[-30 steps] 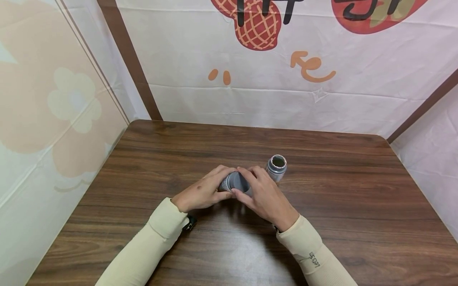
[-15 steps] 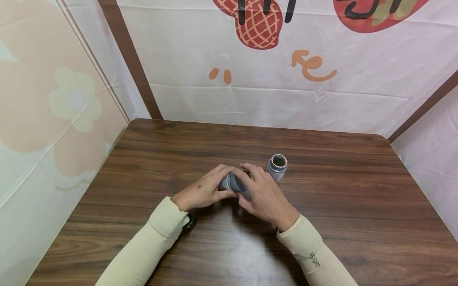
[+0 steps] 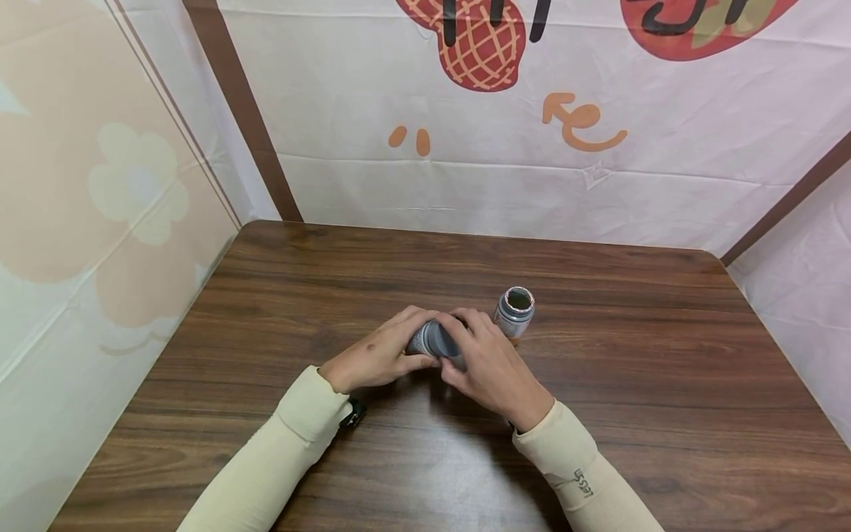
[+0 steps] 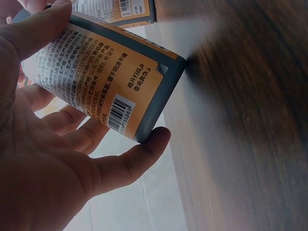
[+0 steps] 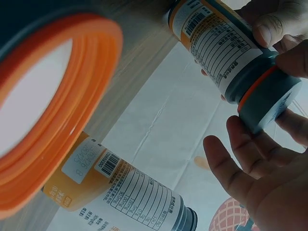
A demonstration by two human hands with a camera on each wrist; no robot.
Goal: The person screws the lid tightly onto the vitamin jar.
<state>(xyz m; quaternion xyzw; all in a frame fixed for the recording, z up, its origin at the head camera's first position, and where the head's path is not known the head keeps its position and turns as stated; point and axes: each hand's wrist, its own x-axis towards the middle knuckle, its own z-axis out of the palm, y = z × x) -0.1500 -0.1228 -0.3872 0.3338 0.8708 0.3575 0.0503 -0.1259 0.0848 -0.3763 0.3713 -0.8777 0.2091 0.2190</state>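
Observation:
My left hand (image 3: 382, 355) grips a grey supplement bottle (image 3: 419, 341) around its body. In the left wrist view, the bottle's orange-and-white label (image 4: 96, 72) with a barcode shows, and its bottom edge is close to the tabletop. My right hand (image 3: 495, 362) holds the bottle's dark grey cap (image 5: 269, 96) with thumb and fingers, and a thin orange ring runs between cap and bottle. Just beyond my right hand stands a second, uncapped bottle (image 3: 514, 314), upright. Large in the right wrist view is a loose cap (image 5: 103, 57) with an orange inside, hidden in the head view.
The brown wooden table (image 3: 631, 355) extends around both hands. A printed white cloth (image 3: 492, 192) hangs behind its back edge, and another flowered cloth (image 3: 139, 185) hangs on the left side.
The right fingers have shifted on the cap, and the right thumb has moved slightly right and down. The left hand and the uncapped bottle stay in place.

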